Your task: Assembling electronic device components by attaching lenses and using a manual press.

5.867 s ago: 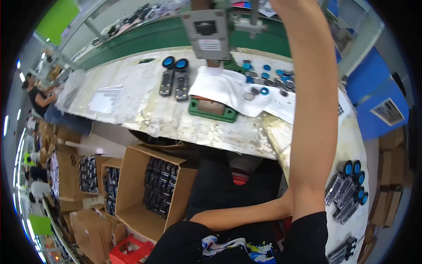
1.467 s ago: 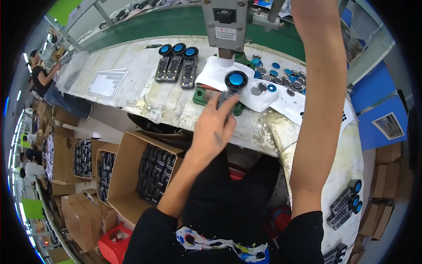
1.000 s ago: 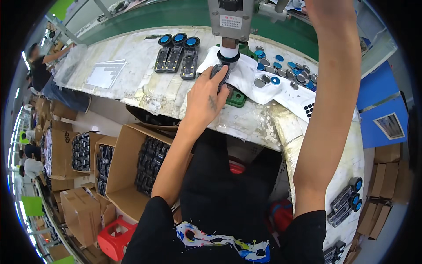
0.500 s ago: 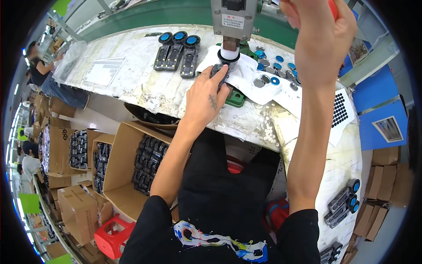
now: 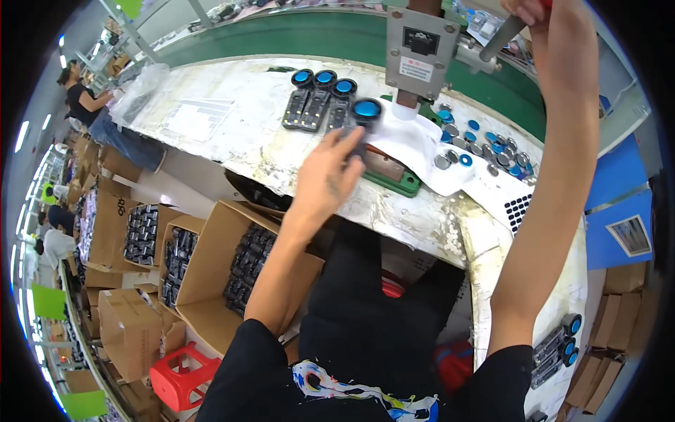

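Head view: the person's left hand (image 5: pixel 327 172) has a dark plastic handheld unit (image 5: pixel 367 112) pinched between thumb and fingers, a bit blurry. Chunky body, round black head, glossy blue disc set into it. It's just left of the press (image 5: pixel 422 53), right next to a row of three matching units (image 5: pixel 302 105) on the bench. The right hand (image 5: pixel 559 17) is up top, fingers curled around the red knob (image 5: pixel 547 3) on a smooth steel lever (image 5: pixel 503 39), partly cut off by the frame edge. The press itself is boxy grey metal with a white cylindrical plunger (image 5: pixel 404 111) over a rumpled white cloth (image 5: pixel 415 144), draped on a green metal base (image 5: pixel 402 184). Shiny silver and blue discs (image 5: pixel 485 146) litter the flaky, peeling white benchtop (image 5: pixel 260 158).
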